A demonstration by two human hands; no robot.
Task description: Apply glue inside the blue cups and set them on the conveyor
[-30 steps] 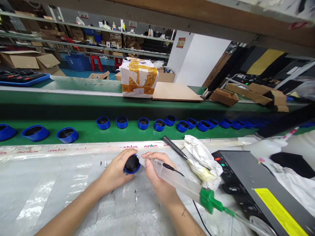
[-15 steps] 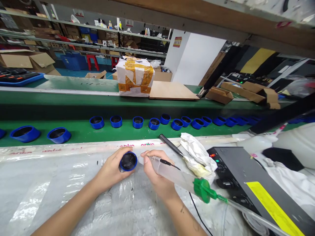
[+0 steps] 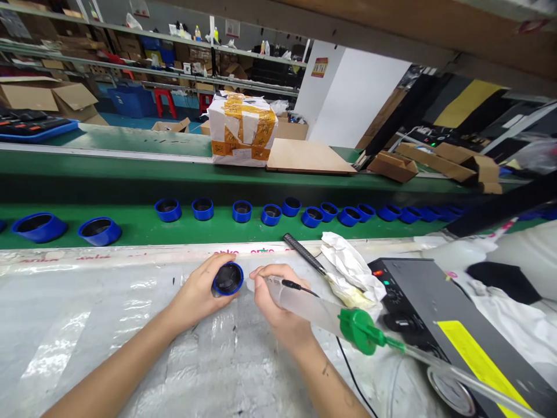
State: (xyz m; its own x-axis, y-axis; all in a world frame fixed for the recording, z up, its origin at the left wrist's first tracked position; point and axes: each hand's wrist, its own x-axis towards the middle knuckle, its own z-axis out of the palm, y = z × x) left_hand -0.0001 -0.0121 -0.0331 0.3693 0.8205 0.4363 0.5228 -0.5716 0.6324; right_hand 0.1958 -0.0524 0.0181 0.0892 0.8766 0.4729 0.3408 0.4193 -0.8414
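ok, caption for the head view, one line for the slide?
Left hand holds a blue cap beside the syringe dispenser gripped in the right hand.

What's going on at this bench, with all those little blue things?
A person is working bare-handed at a plastic-covered bench. The left hand grips a blue cap, its dark open side turned up and toward the camera. The right hand holds a clear syringe with a green fitting at its back. The syringe's tip is close beside the cap. A row of blue caps stands on the green belt behind. A grey control box sits to the right.
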